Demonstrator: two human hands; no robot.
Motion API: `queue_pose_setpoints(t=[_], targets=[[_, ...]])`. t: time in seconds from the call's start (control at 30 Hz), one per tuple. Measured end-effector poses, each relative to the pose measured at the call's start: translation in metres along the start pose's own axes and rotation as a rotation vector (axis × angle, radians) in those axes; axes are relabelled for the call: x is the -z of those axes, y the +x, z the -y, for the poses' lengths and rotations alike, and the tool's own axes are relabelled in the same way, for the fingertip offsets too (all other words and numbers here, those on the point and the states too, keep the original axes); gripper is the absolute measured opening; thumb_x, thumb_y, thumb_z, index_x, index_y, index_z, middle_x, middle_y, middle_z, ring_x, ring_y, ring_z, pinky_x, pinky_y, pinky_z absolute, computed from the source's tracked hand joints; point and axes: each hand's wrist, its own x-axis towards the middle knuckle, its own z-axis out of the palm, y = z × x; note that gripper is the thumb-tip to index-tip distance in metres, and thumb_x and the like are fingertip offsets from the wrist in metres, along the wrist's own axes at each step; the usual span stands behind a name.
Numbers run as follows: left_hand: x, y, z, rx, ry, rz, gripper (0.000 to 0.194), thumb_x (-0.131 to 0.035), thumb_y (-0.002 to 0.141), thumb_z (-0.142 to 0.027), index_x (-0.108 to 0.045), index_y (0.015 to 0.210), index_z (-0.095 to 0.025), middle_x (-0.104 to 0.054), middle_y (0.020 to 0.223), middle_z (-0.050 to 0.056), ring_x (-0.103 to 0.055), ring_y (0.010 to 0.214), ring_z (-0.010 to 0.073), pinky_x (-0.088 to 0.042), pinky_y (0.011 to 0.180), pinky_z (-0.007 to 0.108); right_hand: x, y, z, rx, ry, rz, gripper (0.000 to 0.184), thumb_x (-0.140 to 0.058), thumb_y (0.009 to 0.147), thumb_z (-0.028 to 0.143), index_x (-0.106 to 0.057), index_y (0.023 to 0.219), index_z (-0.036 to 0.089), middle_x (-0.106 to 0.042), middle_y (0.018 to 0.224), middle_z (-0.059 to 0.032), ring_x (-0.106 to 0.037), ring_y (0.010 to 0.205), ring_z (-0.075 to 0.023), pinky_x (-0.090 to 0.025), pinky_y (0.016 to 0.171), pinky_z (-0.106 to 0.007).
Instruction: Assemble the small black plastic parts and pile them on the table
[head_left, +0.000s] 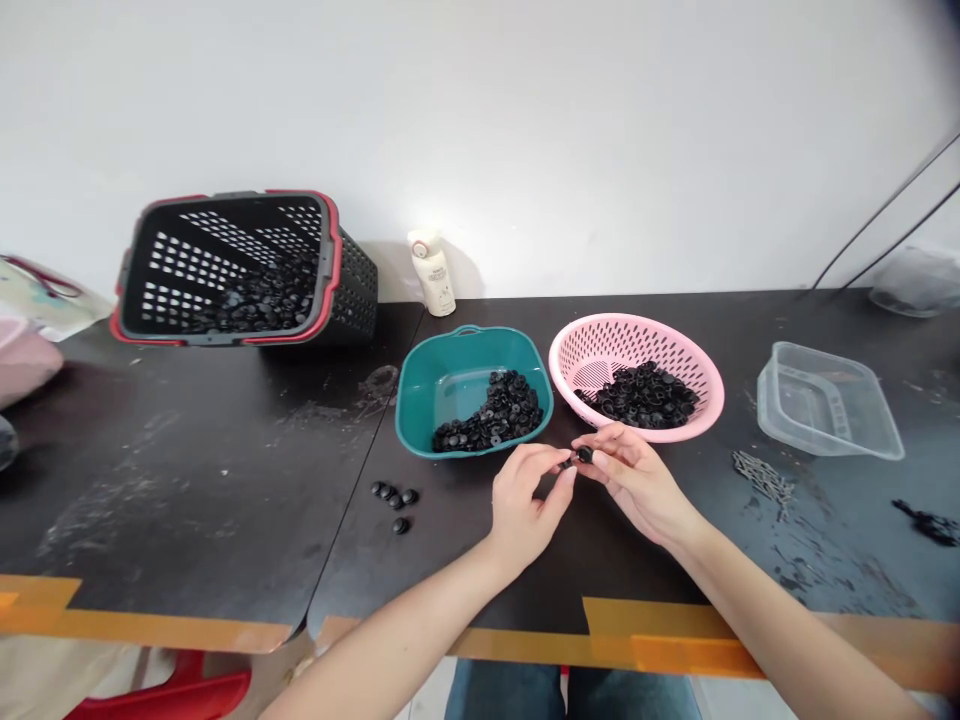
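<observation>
My left hand [525, 495] and my right hand [634, 475] meet over the black table, just in front of the two bowls. Both pinch small black round parts [583, 455] between fingertips, held together where the hands touch. Behind them a teal bowl [420, 385] holds a heap of black round parts [495, 410]. To its right a pink perforated colander [637, 335] holds another heap of the same parts. Several loose black parts [395, 497] lie on the table to the left of my left hand.
A black basket with a red rim [232, 268] lies tipped at the back left with black parts inside. A white bottle [433, 272] stands against the wall. A clear plastic container [825, 400] and thin metal pins [761, 475] lie at right. Orange tape [660, 640] marks the near edge.
</observation>
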Motion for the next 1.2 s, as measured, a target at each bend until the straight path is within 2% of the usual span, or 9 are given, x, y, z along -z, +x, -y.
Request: queue_pose_setpoints(t=[0.4,0.63,0.83,1.2], targets=[[-0.0015,-0.0006,0.0012,0.057,0.023,0.015,0.023,-0.065,0.082,-0.017,-0.063,0.105,-0.021,-0.064,0.092,0.004,-0.063,0.075,0.0120,-0.056,0.071,0.026,-0.0003,-0.0003,-0.0058,0.041,-0.114,-0.085,0.024,-0.079,0.070,0.024,-0.059,0.082,0.025,-0.070,0.099,-0.0010,-0.064,0.091,-0.0168,-0.052,0.084,-0.033],[-0.0012,0.0013,0.0001,0.022,0.001,-0.001,0.017,-0.066,0.082,-0.017,-0.064,0.099,-0.021,-0.067,0.091,0.004,-0.065,0.083,0.0148,-0.056,0.074,0.028,0.0017,-0.0008,-0.0073,0.086,-0.173,-0.087,0.023,-0.079,0.069,0.024,-0.058,0.078,0.025,-0.068,0.095,-0.0007,-0.063,0.089,-0.0175,-0.051,0.082,-0.033],[-0.0006,0.0018,-0.0007,0.017,0.014,-0.024,0.017,-0.067,0.081,-0.017,-0.064,0.097,-0.021,-0.068,0.090,0.004,-0.065,0.081,0.0143,-0.055,0.073,0.028,0.0006,-0.0028,-0.0045,0.104,-0.148,-0.088,0.023,-0.079,0.069,0.023,-0.057,0.075,0.024,-0.067,0.095,-0.0008,-0.062,0.090,-0.0178,-0.050,0.085,-0.035],[-0.0012,0.0013,-0.0001,0.023,0.008,0.001,0.016,-0.066,0.082,-0.019,-0.064,0.098,-0.020,-0.068,0.090,0.005,-0.064,0.081,0.0150,-0.055,0.072,0.029,-0.0007,-0.0031,-0.0039,0.148,-0.171,-0.059,0.021,-0.078,0.070,0.021,-0.058,0.075,0.025,-0.068,0.094,-0.0001,-0.064,0.089,-0.0179,-0.051,0.082,-0.035]])
